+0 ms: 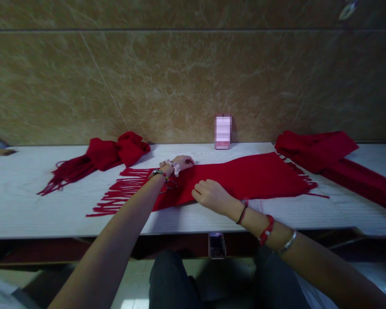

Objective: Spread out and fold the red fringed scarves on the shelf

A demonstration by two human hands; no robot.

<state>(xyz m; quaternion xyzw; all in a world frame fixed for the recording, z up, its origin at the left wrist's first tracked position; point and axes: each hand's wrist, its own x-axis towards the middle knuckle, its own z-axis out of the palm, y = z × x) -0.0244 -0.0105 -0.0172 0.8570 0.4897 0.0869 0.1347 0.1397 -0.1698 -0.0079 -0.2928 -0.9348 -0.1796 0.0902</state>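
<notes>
A red scarf [254,176] lies spread lengthwise across the white table, its fringes fanned out at both ends. At its far edge, left of the middle, my left hand [184,162] is closed with curled fingers on the cloth. My right hand [210,195] is closed over the near edge, its fingers bent onto the fabric. The fingertips of both hands are partly hidden. A bunched red scarf [107,153] rests behind and to the left, with its fringe trailing left. Another folded red scarf [315,148] lies at the right, touching or nearly touching the spread scarf's fringe.
A phone [223,131] leans upright against the marbled wall [180,86] behind the white table [25,193]. A small dark device [217,245] is below the table's front edge, near my knees. At the far left lies a brown piece [0,152], perhaps wood.
</notes>
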